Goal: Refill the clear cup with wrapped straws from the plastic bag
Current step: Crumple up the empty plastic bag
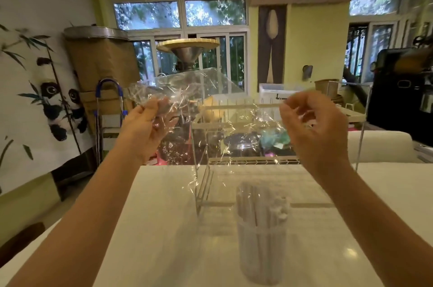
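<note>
A clear plastic bag [210, 108] is stretched out in the air above the white table [152, 228]. It looks see-through and I see no straws inside it. My left hand [150, 127] grips its left edge with curled fingers. My right hand [311, 125] pinches its right edge between thumb and fingertips. Below the bag, on the table, stands the clear cup [262, 249], packed with several white wrapped straws [260, 202] that stick up above its rim.
A clear acrylic stand [201, 183] with a metal rack sits on the table just behind the cup. Beyond the table edge are shelves with jars, a blue-handled trolley [109, 108] at left, a cardboard drum, and a black machine [403, 90] at right.
</note>
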